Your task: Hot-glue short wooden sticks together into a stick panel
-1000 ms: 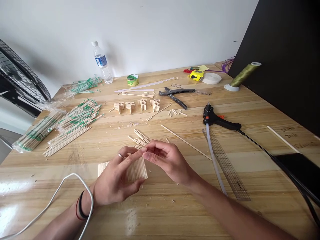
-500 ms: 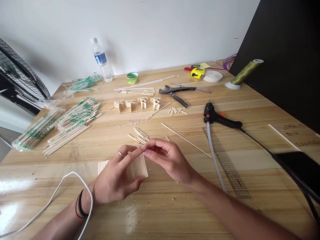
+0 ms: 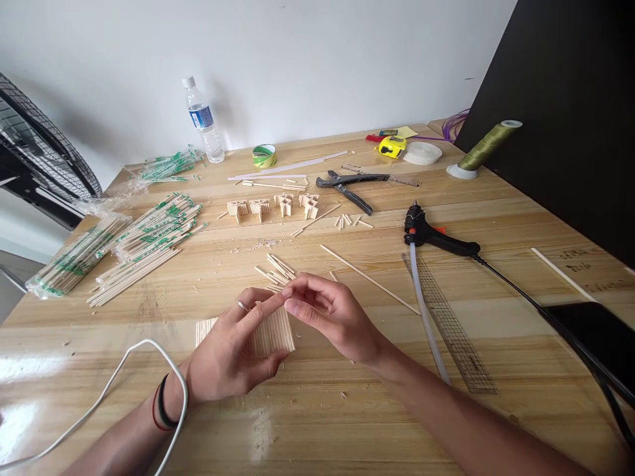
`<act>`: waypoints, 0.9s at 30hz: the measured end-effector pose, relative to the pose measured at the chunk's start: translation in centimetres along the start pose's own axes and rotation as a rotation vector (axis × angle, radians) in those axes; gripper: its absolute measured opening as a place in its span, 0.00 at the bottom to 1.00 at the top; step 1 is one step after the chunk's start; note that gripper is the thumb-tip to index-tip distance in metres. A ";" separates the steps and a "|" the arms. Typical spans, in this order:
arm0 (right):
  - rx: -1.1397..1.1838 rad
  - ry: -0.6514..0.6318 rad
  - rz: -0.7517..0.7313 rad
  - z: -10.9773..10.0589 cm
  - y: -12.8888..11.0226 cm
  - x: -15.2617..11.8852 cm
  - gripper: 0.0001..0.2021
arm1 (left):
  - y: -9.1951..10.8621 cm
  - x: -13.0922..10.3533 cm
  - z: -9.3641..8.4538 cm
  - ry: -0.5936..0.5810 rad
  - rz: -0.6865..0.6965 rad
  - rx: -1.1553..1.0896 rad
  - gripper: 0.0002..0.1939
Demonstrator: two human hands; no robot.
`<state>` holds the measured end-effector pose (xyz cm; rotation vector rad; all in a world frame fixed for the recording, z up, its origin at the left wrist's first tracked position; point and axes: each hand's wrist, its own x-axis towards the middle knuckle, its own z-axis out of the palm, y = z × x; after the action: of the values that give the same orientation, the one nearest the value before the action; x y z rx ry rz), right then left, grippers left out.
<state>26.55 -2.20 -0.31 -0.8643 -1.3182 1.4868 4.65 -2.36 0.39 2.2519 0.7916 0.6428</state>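
Observation:
A flat panel of thin wooden sticks (image 3: 275, 330) lies on the table near the front. Over it is my left hand (image 3: 233, 350), wearing a ring, its thumb along the panel's lower edge and its fingers across the top, gripping it. The fingertips of my right hand (image 3: 337, 317) are bent together at the panel's upper right corner, touching my left index finger; anything between them is too small to make out. Just behind my hands lies a pile of short cut sticks (image 3: 280, 268).
Four small stick structures (image 3: 260, 209) stand mid-table, with black cutters (image 3: 354, 185) behind. A glue gun (image 3: 426, 231) and clear ruler (image 3: 456, 330) lie right. Packed sticks (image 3: 79, 258) are left, a bottle (image 3: 206, 125) at the back. A white cable (image 3: 114, 377) crosses my left wrist.

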 end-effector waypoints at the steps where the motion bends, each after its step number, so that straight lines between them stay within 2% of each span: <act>1: 0.002 0.003 0.000 0.0 0.0 0.0 0.09 | 0.0 0.0 0.0 0.000 0.000 -0.002 0.44; 13: -0.044 0.022 -0.005 0.1 -0.2 0.0 0.11 | -0.1 -0.1 0.0 -0.005 -0.007 0.002 0.45; 27: -0.041 0.006 -0.015 0.1 0.0 0.0 0.09 | 0.0 0.1 -0.1 -0.005 -0.007 -0.016 0.45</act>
<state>26.45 -2.26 -0.32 -0.8831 -1.3517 1.4493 4.62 -2.29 0.48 2.2350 0.7890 0.6381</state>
